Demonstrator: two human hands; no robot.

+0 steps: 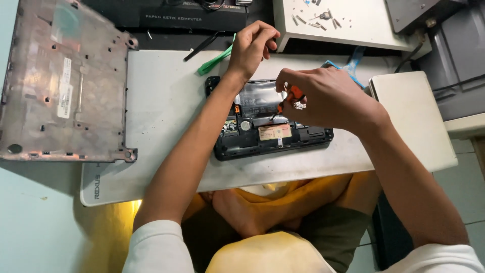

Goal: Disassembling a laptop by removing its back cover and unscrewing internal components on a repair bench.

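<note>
Laptop (262, 136), opened with its dark insides showing, lies near the middle of the white counter (166, 106), a little toward the near edge. A silver battery pack (256, 96) and a small pale label (274, 132) show inside it. The right hand (328, 98) hovers over the laptop's right half, its grip closed around a small orange-handled screwdriver (288, 101) whose tip points down into the laptop's middle. The left hand (251, 48) sits at the far edge of the laptop, fingers curled in; whether it holds anything cannot be told.

Just beside the left hand, toward the counter's far edge, lie a green pry tool (216, 61) and a black pair of tweezers (202, 46), close together. A blue pry tool (353, 63) peeks out behind the right hand. Off the counter's left edge, on the floor, rests the laptop's removed bottom cover (65, 81), inner side up and pinkish grey. At the counter's right edge lies a pale flat panel (411, 111). Beyond the far edge stands a white tray (348, 25) with several loose screws (316, 20) scattered on it, and a black box (187, 17) lies to its left. The person sits cross-legged under the near edge.
</note>
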